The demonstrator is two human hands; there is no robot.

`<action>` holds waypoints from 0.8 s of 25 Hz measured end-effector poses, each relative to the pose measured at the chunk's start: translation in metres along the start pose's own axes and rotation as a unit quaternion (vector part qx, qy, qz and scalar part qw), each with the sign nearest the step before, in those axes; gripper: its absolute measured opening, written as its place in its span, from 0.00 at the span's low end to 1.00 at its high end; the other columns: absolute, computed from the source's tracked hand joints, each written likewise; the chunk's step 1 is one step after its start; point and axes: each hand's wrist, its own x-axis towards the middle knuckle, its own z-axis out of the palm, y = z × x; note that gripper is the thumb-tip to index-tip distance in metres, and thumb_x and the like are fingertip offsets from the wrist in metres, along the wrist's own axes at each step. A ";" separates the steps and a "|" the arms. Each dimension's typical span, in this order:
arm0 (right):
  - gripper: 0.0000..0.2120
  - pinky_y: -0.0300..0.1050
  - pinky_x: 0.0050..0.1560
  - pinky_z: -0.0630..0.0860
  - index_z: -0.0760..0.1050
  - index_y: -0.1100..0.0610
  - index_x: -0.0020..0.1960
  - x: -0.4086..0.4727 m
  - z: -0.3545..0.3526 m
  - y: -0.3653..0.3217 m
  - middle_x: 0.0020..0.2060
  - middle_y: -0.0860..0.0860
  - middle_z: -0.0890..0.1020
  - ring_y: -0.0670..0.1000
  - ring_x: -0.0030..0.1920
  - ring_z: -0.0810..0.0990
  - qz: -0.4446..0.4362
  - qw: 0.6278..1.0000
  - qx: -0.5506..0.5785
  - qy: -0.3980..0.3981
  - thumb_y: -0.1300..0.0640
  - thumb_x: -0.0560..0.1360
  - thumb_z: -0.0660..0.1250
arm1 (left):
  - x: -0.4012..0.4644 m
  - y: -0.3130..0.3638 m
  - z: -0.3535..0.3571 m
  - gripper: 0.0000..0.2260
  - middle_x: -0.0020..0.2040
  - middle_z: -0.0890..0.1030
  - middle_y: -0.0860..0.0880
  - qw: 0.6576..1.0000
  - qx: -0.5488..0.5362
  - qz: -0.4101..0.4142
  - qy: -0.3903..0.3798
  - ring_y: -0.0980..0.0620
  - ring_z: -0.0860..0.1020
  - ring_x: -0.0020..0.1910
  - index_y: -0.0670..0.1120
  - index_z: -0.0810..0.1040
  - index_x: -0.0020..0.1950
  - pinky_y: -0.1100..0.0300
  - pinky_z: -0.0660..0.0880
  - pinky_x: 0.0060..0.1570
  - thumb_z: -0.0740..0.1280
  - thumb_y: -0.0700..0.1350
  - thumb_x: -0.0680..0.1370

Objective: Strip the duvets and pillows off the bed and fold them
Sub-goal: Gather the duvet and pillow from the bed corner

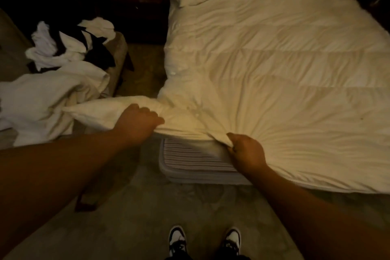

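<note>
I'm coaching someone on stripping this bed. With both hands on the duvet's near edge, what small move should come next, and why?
Probably pull the duvet back toward the feet. Both the left hand and the right hand already grip its bunched near edge, the mattress corner is bared, and most of the duvet lies spread on the bed.

Dim, warm yellow lighting; the white duvet (274, 69) is the brightest area, the upper-left corner falls into near-black shadow. Soft focus throughout; wide-angle bending at the edges.
</note>
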 end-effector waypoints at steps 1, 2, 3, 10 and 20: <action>0.16 0.48 0.44 0.77 0.81 0.51 0.57 -0.008 0.016 -0.014 0.47 0.56 0.84 0.60 0.47 0.82 0.012 1.000 0.008 -0.008 0.48 0.73 0.66 | -0.018 0.002 0.000 0.17 0.48 0.83 0.43 0.997 0.013 -0.004 -0.079 0.40 0.83 0.43 0.50 0.83 0.53 0.39 0.75 0.51 0.55 0.49 0.75; 0.13 0.48 0.41 0.78 0.81 0.51 0.56 -0.017 0.031 -0.024 0.45 0.55 0.84 0.60 0.44 0.82 0.012 1.000 0.009 -0.006 0.50 0.72 0.69 | -0.038 0.009 0.010 0.16 0.53 0.82 0.43 0.984 0.005 -0.040 -0.171 0.40 0.81 0.50 0.51 0.80 0.58 0.41 0.72 0.58 0.55 0.49 0.78; 0.13 0.48 0.41 0.78 0.81 0.52 0.56 -0.025 0.044 -0.030 0.45 0.55 0.83 0.60 0.45 0.82 0.006 1.000 -0.002 -0.021 0.51 0.72 0.69 | -0.056 0.020 0.023 0.15 0.55 0.81 0.42 0.971 -0.035 -0.081 -0.223 0.39 0.80 0.53 0.51 0.79 0.60 0.42 0.70 0.60 0.56 0.50 0.79; 0.28 0.52 0.73 0.61 0.56 0.52 0.78 -0.068 0.069 -0.078 0.75 0.55 0.64 0.58 0.72 0.64 0.075 0.935 -0.008 -0.347 0.47 0.81 0.58 | -0.133 0.066 0.055 0.29 0.78 0.59 0.45 0.843 -0.073 -0.118 -0.520 0.44 0.60 0.75 0.51 0.53 0.79 0.50 0.56 0.73 0.56 0.60 0.81; 0.27 0.53 0.73 0.58 0.58 0.58 0.76 -0.071 0.004 -0.148 0.73 0.56 0.66 0.57 0.72 0.64 0.054 0.986 -0.001 -0.159 0.48 0.81 0.56 | -0.128 0.035 -0.032 0.25 0.64 0.76 0.48 0.924 -0.198 -0.197 -0.260 0.48 0.75 0.60 0.54 0.75 0.66 0.53 0.73 0.60 0.56 0.63 0.74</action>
